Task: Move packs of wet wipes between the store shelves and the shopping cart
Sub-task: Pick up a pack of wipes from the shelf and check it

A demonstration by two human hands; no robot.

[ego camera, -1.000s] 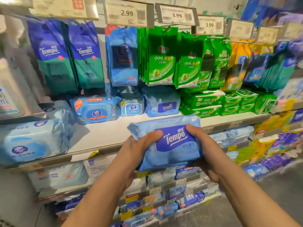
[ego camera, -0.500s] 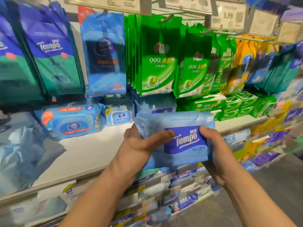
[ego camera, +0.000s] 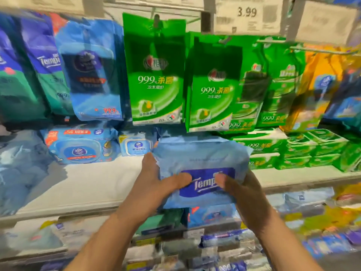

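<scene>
Over the white store shelf (ego camera: 93, 184), both hands grip 1 soft pale-blue plastic Tempo wipes pack (ego camera: 203, 165): left hand (ego camera: 154, 178) and right hand (ego camera: 240, 184) pinching opposite ends, thumbs on top. Pack not yet shelved; cart not visible, remaining count unknown.

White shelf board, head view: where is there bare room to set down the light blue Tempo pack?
The white shelf board is bare in front of the lidded blue wipes packs, left of the left hand. Right of the right hand, stacked green packs crowd it. Both hands grip the light blue Tempo pack.
</scene>
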